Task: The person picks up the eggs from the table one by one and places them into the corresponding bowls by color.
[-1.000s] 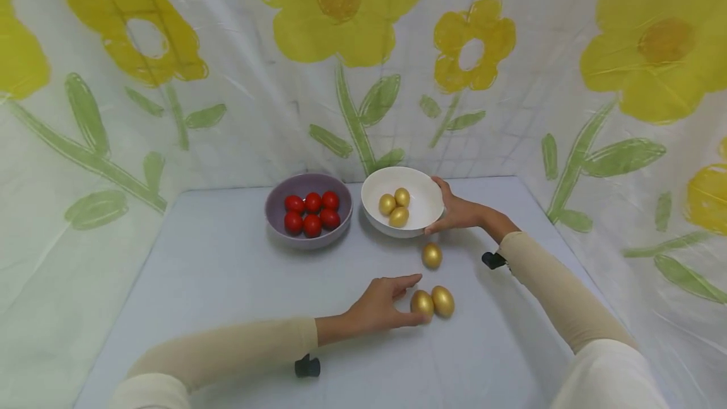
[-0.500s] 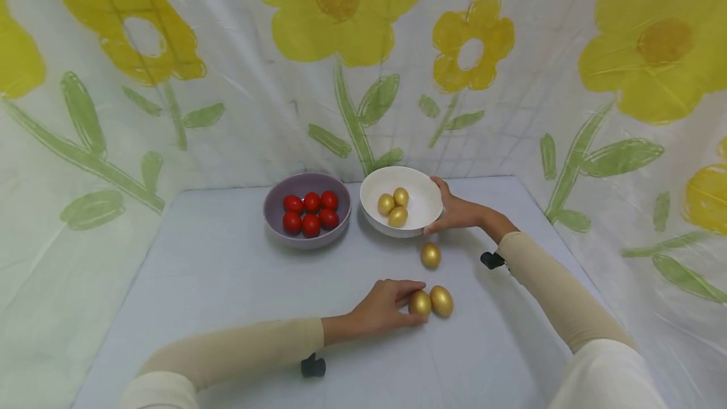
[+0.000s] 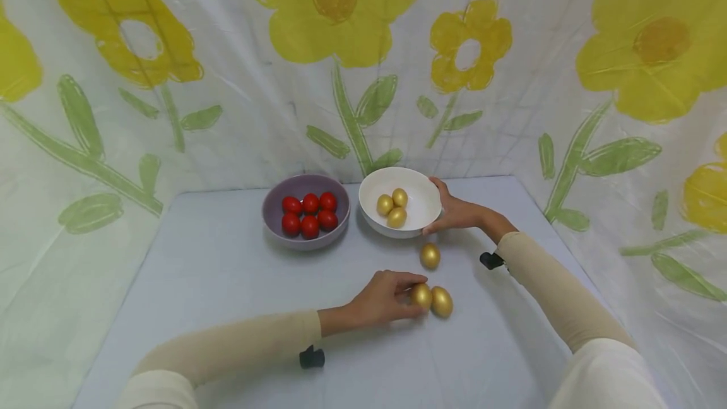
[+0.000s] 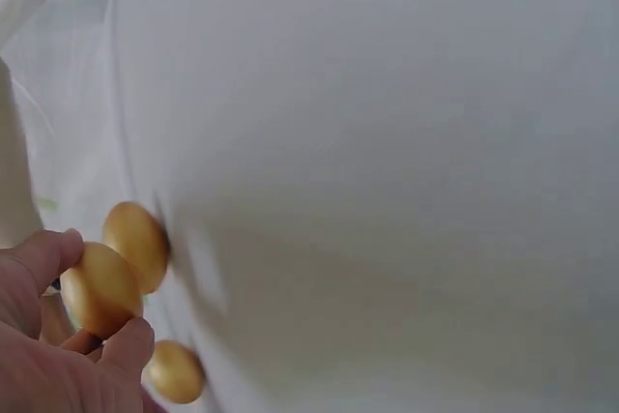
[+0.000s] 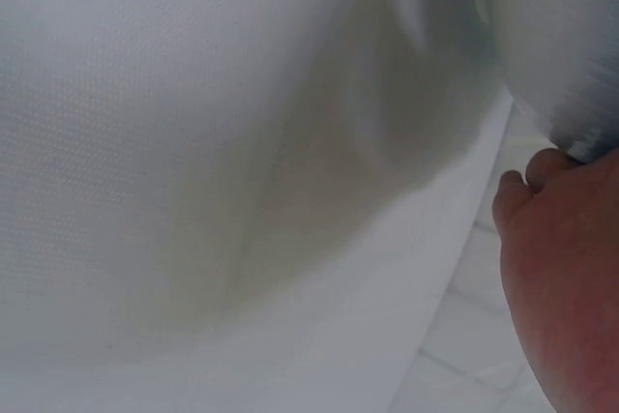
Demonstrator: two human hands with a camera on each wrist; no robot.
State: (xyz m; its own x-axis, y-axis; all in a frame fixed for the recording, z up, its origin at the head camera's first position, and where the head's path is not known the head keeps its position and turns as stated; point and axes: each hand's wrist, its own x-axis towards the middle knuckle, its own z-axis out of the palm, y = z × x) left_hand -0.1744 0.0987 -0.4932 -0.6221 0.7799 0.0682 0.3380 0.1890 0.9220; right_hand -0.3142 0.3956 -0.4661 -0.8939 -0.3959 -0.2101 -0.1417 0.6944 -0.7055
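Observation:
My left hand (image 3: 382,300) pinches a shiny golden egg (image 3: 421,296) between thumb and fingers; the left wrist view shows the same egg (image 4: 102,289) in the fingertips. Right beside it lies a second golden egg (image 3: 442,302) on the table. A third golden egg (image 3: 430,256) lies farther back, just in front of the white bowl (image 3: 425,197). Three golden eggs (image 3: 397,217) sit inside that bowl. My right hand (image 3: 457,212) grips the bowl's right side, thumb low at the front, fingers at the back. In the right wrist view, the fingers (image 5: 546,186) are only partly visible.
A purple bowl (image 3: 272,223) with several red eggs (image 3: 310,226) stands left of the white bowl. Both bowls are near the back edge of the pale table (image 3: 227,283). A flower-printed curtain (image 3: 255,125) hangs behind and at the sides.
My left hand has closed its thumb and fingers on the nearer-left golden egg and moved it slightly up and back. The right hand stays on the white bowl.

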